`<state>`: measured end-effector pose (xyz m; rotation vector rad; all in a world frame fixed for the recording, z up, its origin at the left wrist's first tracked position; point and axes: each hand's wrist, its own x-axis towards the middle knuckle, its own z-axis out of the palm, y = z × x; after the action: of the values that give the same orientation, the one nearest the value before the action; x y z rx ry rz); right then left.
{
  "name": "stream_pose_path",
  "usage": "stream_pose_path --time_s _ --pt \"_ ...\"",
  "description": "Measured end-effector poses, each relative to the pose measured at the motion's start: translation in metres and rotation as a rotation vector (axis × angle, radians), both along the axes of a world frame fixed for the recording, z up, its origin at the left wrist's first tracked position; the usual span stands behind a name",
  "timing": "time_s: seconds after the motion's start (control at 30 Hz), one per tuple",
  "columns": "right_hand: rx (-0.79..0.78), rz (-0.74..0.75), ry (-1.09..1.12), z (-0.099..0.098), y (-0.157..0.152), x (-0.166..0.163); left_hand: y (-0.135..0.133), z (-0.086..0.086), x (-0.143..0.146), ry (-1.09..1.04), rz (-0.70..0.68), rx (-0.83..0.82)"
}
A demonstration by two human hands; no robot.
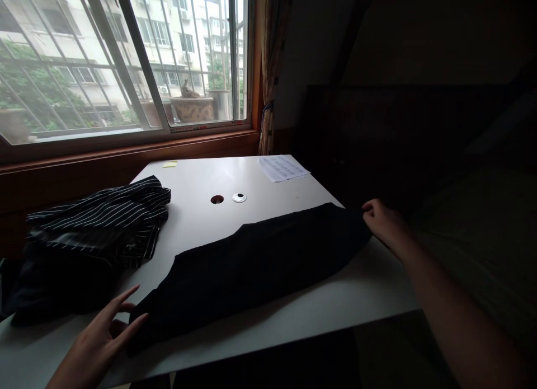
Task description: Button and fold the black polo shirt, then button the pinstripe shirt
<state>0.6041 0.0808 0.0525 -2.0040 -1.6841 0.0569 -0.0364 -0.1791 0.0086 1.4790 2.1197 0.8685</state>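
Note:
Black trousers (255, 266), apparently folded lengthwise, stretch across the white table (197, 176). At their left end is my left hand (103, 333), its thumb lying over the cloth and its index finger stretched out clear of it. The other fingers bend at the cloth edge, partly hidden. Beyond the table's right edge, my right hand (384, 221) pinches the narrow far end and holds it slightly raised. The cloth is drawn out between both hands.
A heap of dark clothes with a white-striped garment (104, 210) on top lies at the left. Farther back are printed papers (283, 168), a yellow note (170, 164), a cable hole (217, 199) and its round cover (239, 197). A barred window (168, 59) stands behind.

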Motion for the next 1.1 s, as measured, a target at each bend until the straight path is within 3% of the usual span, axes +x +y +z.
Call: stream_pose_path --time_s 0.13,0.23,0.37,0.47,0.57,0.77,0.83,0.97,1.1 --pt "0.098 0.146 -0.25 0.057 -0.006 -0.102 -0.002 -0.003 0.002 -0.017 -0.002 0.05" --pt "0.236 0.404 -0.28 0.086 -0.032 -0.2 -0.001 -0.004 0.006 -0.008 0.002 0.067" --pt "0.259 0.887 -0.185 0.085 -0.1 -0.309 -0.003 -0.003 0.008 0.032 0.003 0.054" --pt "0.15 1.231 -0.133 0.067 -0.148 -0.345 -0.005 -0.003 0.005 0.049 -0.009 0.038" --pt "0.078 1.241 -0.121 0.046 -0.161 -0.334 -0.006 -0.005 -0.001 0.047 -0.025 0.039" --pt "0.013 0.685 -0.235 0.002 -0.116 -0.245 -0.001 -0.008 -0.007 0.082 -0.057 0.045" --pt "-0.083 0.573 -0.247 -0.011 -0.109 -0.221 0.0 -0.007 -0.003 0.074 -0.049 0.051" --pt "-0.278 0.613 -0.07 -0.027 -0.112 -0.2 0.0 -0.003 0.006 0.056 -0.004 0.031" --pt "-0.374 0.652 0.047 -0.035 -0.11 -0.194 0.002 0.001 0.004 0.056 -0.029 0.005"
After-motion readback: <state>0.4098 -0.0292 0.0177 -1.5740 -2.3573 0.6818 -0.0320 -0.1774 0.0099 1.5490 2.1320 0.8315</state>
